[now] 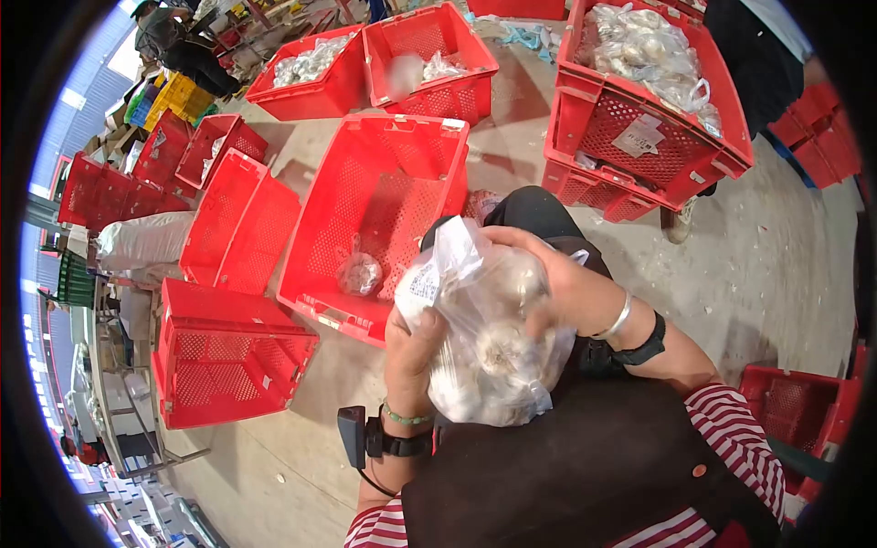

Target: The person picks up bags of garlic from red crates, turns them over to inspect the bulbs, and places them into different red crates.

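A clear plastic bag of garlic bulbs (493, 365) is held up over my lap, with a white printed label near its top left. My left hand (413, 352) grips the bag's left side, thumb across the plastic. On its right side my right hand (557, 288) is wrapped round the upper part, its fingers blurred. Just beyond my knees a red crate (311, 228) stands tilted in view, and one small bag of garlic (360, 274) lies inside it.
Stacked red crates with bagged garlic (639, 119) stand at the upper right, a person's dark-clothed legs (754, 68) beside them. Two more filled red crates (425, 96) are at the top. Several red crates (228, 356) stand left. Another person (169, 46) is far off.
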Tool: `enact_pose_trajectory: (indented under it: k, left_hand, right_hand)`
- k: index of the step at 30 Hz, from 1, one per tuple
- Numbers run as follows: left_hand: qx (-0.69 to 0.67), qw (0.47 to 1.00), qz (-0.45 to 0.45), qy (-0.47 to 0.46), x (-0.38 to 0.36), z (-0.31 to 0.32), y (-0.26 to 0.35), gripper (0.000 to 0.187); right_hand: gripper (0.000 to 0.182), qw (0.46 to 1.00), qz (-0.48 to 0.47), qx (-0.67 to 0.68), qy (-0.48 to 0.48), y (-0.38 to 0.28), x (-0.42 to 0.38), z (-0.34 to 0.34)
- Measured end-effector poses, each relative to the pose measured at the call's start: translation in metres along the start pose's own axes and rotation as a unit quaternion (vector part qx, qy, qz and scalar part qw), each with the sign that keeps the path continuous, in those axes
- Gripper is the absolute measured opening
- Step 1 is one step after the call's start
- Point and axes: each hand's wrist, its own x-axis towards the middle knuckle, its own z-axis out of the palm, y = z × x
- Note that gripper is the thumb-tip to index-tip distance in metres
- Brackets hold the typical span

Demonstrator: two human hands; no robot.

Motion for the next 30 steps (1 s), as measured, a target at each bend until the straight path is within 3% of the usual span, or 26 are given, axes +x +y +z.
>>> enact_pose_trajectory:
  k: [1,2,4,5,6,8,10,14,16,17,19,20,22,23,24,26,28,30]
  left_hand:
    - [-0.002,1.0,-0.003,0.002,0.004,-0.001,-0.001,0.07]
    - [0.025,0.999,-0.027,0.015,0.008,-0.004,-0.003,0.07]
    - [0.052,0.997,-0.058,0.024,0.009,0.002,-0.003,0.07]
    - [-0.082,0.992,-0.095,-0.001,0.008,0.016,0.003,0.073]
    - [-0.214,0.968,-0.131,-0.025,0.008,0.024,0.005,0.076]
    - [-0.219,0.962,-0.15,-0.065,0.006,0.005,-0.003,0.079]
    - [-0.08,0.98,-0.115,-0.139,0.007,0.005,-0.004,0.079]
    - [-0.044,0.989,-0.131,-0.044,0.015,0.021,0.002,0.082]
    - [-0.063,0.99,-0.121,-0.037,0.021,0.02,0.003,0.079]
    - [-0.066,0.99,-0.118,-0.025,0.024,0.015,0.002,0.077]
    - [-0.044,0.994,-0.102,-0.018,0.025,0.008,-0.001,0.075]
    - [-0.044,0.993,-0.104,-0.018,0.024,0.008,-0.001,0.075]
    - [-0.227,0.961,-0.157,-0.003,0.019,0.012,0.0,0.079]
    - [-0.225,0.963,-0.142,-0.049,0.018,0.001,-0.009,0.092]
    - [-0.267,0.949,-0.131,-0.1,0.018,-0.007,-0.019,0.097]
    - [-0.13,0.984,-0.044,-0.117,0.015,0.003,-0.02,0.099]
    - [-0.103,0.99,-0.008,-0.092,0.019,0.007,-0.027,0.095]
    - [-0.076,0.994,0.032,-0.066,0.025,0.012,-0.025,0.09]
  right_hand:
    - [0.077,0.984,-0.09,-0.147,-0.035,0.002,0.0,-0.001]
    - [0.077,0.985,-0.085,-0.145,-0.033,0.001,0.0,-0.002]
    - [0.089,0.998,0.052,-0.025,-0.002,-0.005,0.003,-0.005]
    - [0.079,0.994,0.077,0.073,0.006,-0.003,0.005,-0.007]
    - [0.079,0.994,0.076,0.073,0.01,-0.005,0.008,-0.009]
    - [0.069,0.986,0.074,0.151,0.011,-0.014,0.014,-0.011]
    - [0.061,0.988,0.057,0.143,0.018,-0.019,0.016,-0.014]
    - [0.065,0.976,0.097,0.192,0.043,-0.02,0.017,-0.019]
    - [0.083,0.987,0.063,0.149,0.024,-0.014,0.016,-0.025]
    - [0.083,0.986,0.063,0.15,0.025,-0.009,0.014,-0.028]
    - [0.083,0.998,-0.04,-0.053,-0.005,-0.002,0.012,-0.031]
    - [0.083,0.998,-0.04,-0.052,-0.004,-0.003,0.011,-0.029]
    - [0.078,0.993,0.075,0.067,0.065,-0.01,0.012,-0.023]
    - [0.061,0.991,0.055,0.072,0.102,-0.008,0.016,-0.024]
    - [0.061,0.991,0.051,0.073,0.105,-0.007,0.019,-0.027]
    - [0.052,0.973,0.061,0.184,0.129,-0.005,0.022,-0.033]
    - [0.051,0.971,0.058,0.193,0.129,-0.007,0.02,-0.033]
    - [0.057,0.944,0.039,0.287,0.155,-0.012,0.016,-0.028]
